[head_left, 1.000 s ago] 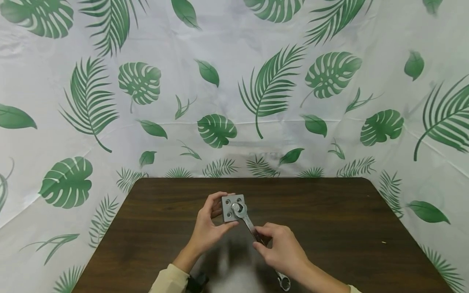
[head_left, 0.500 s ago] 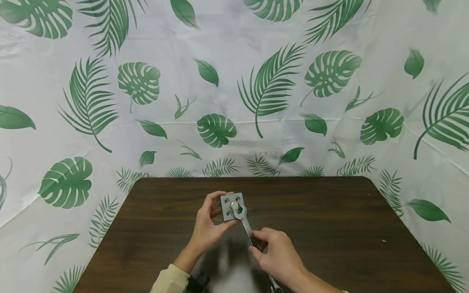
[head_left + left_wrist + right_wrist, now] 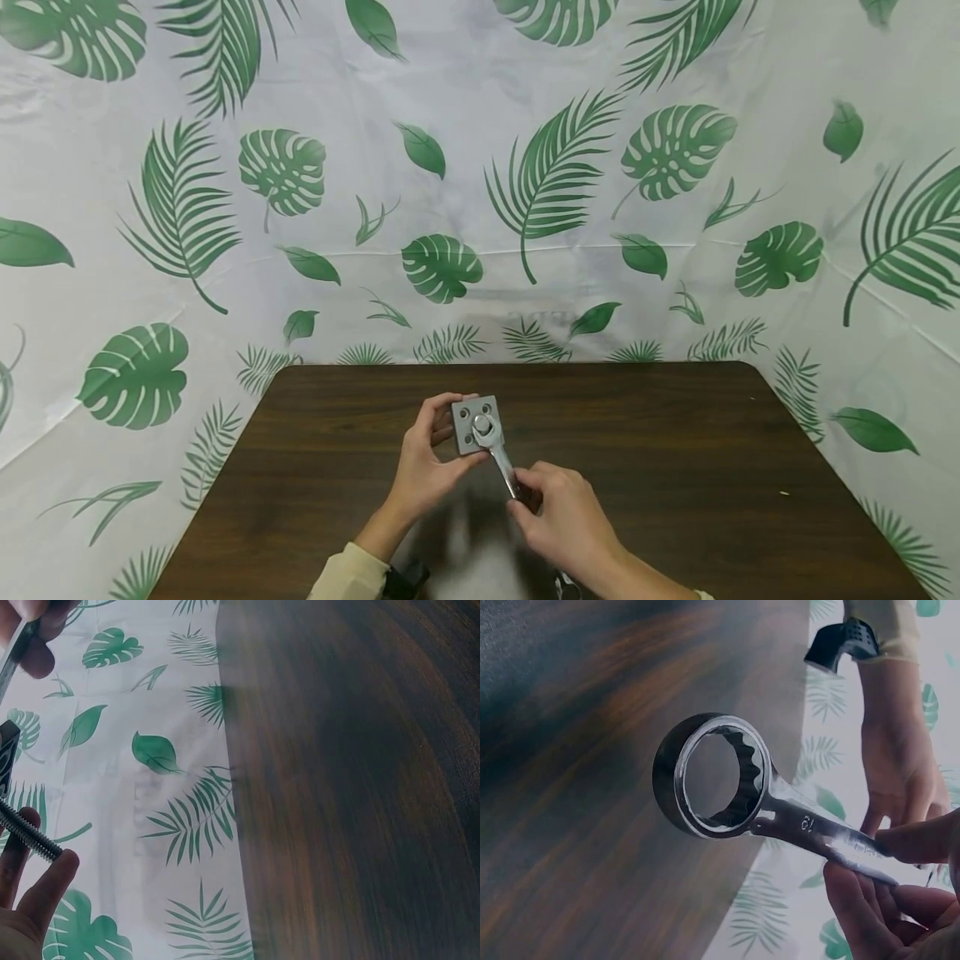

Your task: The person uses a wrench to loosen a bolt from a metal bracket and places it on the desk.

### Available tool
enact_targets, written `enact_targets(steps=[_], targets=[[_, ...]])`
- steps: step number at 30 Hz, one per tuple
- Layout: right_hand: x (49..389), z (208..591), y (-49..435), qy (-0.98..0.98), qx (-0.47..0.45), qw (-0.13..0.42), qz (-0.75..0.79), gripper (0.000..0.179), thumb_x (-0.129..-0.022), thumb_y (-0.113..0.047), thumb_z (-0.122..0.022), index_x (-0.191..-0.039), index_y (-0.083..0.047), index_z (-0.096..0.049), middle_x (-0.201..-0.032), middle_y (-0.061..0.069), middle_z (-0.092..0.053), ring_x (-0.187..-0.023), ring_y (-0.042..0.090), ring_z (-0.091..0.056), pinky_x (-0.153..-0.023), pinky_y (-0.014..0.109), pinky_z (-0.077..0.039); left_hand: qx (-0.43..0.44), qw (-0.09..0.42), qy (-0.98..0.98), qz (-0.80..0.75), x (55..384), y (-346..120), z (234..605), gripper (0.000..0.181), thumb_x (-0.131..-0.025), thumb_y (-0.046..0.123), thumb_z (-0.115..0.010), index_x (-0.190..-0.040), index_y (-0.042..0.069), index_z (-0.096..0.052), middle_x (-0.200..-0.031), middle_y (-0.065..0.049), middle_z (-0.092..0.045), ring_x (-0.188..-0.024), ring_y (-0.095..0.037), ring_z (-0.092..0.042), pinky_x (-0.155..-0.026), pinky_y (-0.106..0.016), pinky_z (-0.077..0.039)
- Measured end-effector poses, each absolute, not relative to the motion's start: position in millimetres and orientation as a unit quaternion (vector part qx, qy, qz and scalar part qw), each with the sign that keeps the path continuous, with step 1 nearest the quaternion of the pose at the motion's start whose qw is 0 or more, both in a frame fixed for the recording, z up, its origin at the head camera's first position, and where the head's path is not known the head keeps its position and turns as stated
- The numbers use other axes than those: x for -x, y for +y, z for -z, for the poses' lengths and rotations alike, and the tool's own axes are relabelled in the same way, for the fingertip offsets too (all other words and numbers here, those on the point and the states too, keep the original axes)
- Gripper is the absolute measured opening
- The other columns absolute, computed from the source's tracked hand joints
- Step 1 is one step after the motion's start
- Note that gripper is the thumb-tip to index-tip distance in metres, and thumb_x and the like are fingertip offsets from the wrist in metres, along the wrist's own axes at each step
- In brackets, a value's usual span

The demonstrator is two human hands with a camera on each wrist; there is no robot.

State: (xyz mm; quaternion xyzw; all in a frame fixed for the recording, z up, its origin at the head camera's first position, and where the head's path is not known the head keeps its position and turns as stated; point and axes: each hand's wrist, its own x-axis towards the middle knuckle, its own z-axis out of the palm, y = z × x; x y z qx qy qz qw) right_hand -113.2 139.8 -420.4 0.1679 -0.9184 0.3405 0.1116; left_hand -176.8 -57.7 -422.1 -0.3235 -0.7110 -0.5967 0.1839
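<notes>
My left hand point(image 3: 420, 471) grips a square grey metal plate point(image 3: 459, 427) by its edges, above the table. Holes show near the plate's corners, and a bolt head point(image 3: 482, 423) stands out at its middle. Behind the plate, the threaded bolt shank point(image 3: 31, 836) appears in the left wrist view, with a left fingertip at its end. With thumb and fingers my right hand point(image 3: 570, 512) pinches the shaft of a combination wrench point(image 3: 501, 465). Its open end lies around the bolt head; how fully it seats cannot be told. The wrench's ring end point(image 3: 716, 776) points back towards me.
Below the hands is a dark wood-grain table point(image 3: 675, 467). A white cloth with green leaves point(image 3: 360, 292) hangs behind and at both sides. One small pale scrap point(image 3: 784, 493) lies on the right of the table. A dark strapped device point(image 3: 405, 577) sits at the left wrist.
The wrench's open end has shifted from beside the bolt head to around it. My right hand has moved slightly left with the wrench; the left hand with the plate has barely moved.
</notes>
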Motion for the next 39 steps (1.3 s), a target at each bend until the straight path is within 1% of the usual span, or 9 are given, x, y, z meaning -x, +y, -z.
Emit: enact_targets(steps=[3, 9, 15, 19, 24, 30, 33, 36, 39], targets=[[115.1, 419.2, 139.4, -0.92, -0.169, 0.116, -0.334, 0.024, -0.075, -0.008, -0.079, -0.098, -0.007, -0.076, -0.072, -0.016, -0.053, -0.062, -0.002, -0.052, -0.055, 0.02, -0.045, 0.323, 0.18, -0.712, 0.597, 176.0, -57.5, 421.7, 0.07, -0.071, -0.009, -0.083, -0.129, -0.006, -0.045, -0.13, -0.021, -0.06, -0.108, -0.03, -0.065, -0.078, -0.044, -0.057], [119.7, 417.0, 143.0, -0.931, -0.162, 0.122, -0.302, 0.03, -0.075, -0.01, -0.082, -0.105, -0.008, -0.076, -0.074, -0.016, -0.052, -0.063, -0.001, -0.049, -0.052, 0.02, -0.041, 0.32, 0.182, -0.713, 0.597, 175.7, -58.4, 422.1, 0.07, -0.07, -0.01, -0.083, -0.129, -0.006, -0.045, -0.129, -0.022, -0.06, -0.107, -0.03, -0.065, -0.078, -0.045, -0.057], [130.4, 415.0, 154.8, -0.945, -0.165, 0.167, -0.23, 0.032, -0.074, -0.014, -0.084, -0.106, -0.014, -0.077, -0.08, -0.017, -0.055, -0.063, -0.004, -0.047, -0.05, 0.022, -0.04, 0.327, 0.18, -0.711, 0.596, 175.6, -60.2, 422.4, 0.071, -0.07, -0.01, -0.083, -0.13, -0.007, -0.045, -0.129, -0.023, -0.06, -0.107, -0.029, -0.065, -0.078, -0.044, -0.057], [143.5, 413.7, 165.3, -0.941, -0.197, 0.197, -0.193, 0.031, -0.076, -0.012, -0.084, -0.106, -0.016, -0.077, -0.084, -0.015, -0.057, -0.065, -0.002, -0.048, -0.052, 0.023, -0.044, 0.334, 0.176, -0.707, 0.599, 176.3, -61.3, 422.6, 0.071, -0.07, -0.01, -0.083, -0.13, -0.007, -0.045, -0.13, -0.024, -0.059, -0.109, -0.029, -0.064, -0.078, -0.045, -0.057], [160.5, 411.2, 177.8, -0.926, -0.253, 0.231, -0.162, 0.032, -0.076, -0.008, -0.083, -0.106, -0.017, -0.077, -0.085, -0.014, -0.058, -0.069, 0.002, -0.051, -0.053, 0.023, -0.047, 0.34, 0.159, -0.702, 0.605, 175.9, -61.7, 422.6, 0.071, -0.07, -0.011, -0.083, -0.13, -0.006, -0.045, -0.131, -0.022, -0.058, -0.113, -0.029, -0.063, -0.08, -0.046, -0.057], [177.0, 405.6, 188.6, -0.899, -0.317, 0.274, -0.127, 0.032, -0.077, -0.007, -0.082, -0.106, -0.018, -0.077, -0.087, -0.012, -0.062, -0.075, 0.006, -0.059, -0.054, 0.026, -0.051, 0.345, 0.143, -0.7, 0.609, 175.1, -62.0, 421.8, 0.071, -0.07, -0.012, -0.082, -0.129, -0.007, -0.044, -0.13, -0.025, -0.058, -0.112, -0.028, -0.063, -0.081, -0.043, -0.057], [183.6, 402.2, 192.8, -0.889, -0.346, 0.285, -0.096, 0.036, -0.077, -0.002, -0.079, -0.109, -0.018, -0.076, -0.089, -0.008, -0.063, -0.076, 0.01, -0.06, -0.053, 0.026, -0.05, 0.35, 0.139, -0.696, 0.612, 176.2, -61.7, 423.7, 0.071, -0.069, -0.013, -0.082, -0.129, -0.007, -0.044, -0.129, -0.027, -0.058, -0.111, -0.029, -0.064, -0.08, -0.043, -0.057], [189.6, 397.2, 195.9, -0.883, -0.367, 0.288, -0.056, 0.042, -0.075, 0.002, -0.076, -0.112, -0.018, -0.074, -0.091, -0.004, -0.062, -0.079, 0.014, -0.059, -0.054, 0.028, -0.049, 0.35, 0.132, -0.695, 0.614, 180.3, -61.8, 431.5, 0.073, -0.07, -0.011, -0.083, -0.131, -0.002, -0.044, -0.13, -0.026, -0.058, -0.11, -0.028, -0.064, -0.081, -0.043, -0.057], [195.5, 390.8, 197.7, -0.877, -0.382, 0.291, -0.018, 0.045, -0.073, 0.001, -0.078, -0.114, -0.017, -0.073, -0.094, -0.001, -0.061, -0.082, 0.018, -0.058, -0.06, 0.031, -0.05, 0.347, 0.12, -0.698, 0.615, 185.5, -63.0, 441.2, 0.074, -0.071, -0.006, -0.084, -0.133, 0.005, -0.045, -0.132, -0.02, -0.059, -0.111, -0.025, -0.064, -0.082, -0.04, -0.056]])
